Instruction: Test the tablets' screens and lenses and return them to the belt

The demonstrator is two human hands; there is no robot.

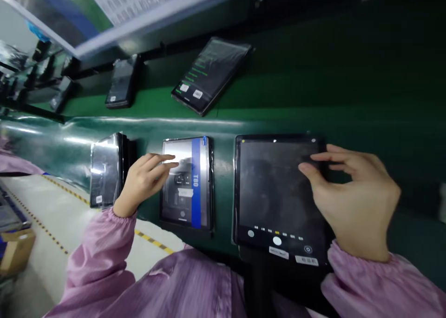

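My left hand (148,176) reaches over a tablet (174,183) whose lit screen has a blue strip marked T80. Its index and middle fingers are stretched out over the screen; I cannot tell whether they touch it. My right hand (358,192) is at the right edge of a larger-looking dark tablet (275,183) showing a camera screen with a white shutter button. Thumb and index finger lie over the upper right part of that screen, a small gap between their tips, with nothing visible in them. Two white labels sit along this tablet's lower edge.
Left of my left hand lies a stack of film-wrapped tablets (104,169). On the green belt (156,102) beyond lie a tablet with green text (212,74) and another wrapped one (121,83). A large white-edged panel (139,18) hangs above. A cardboard box (17,250) stands lower left.
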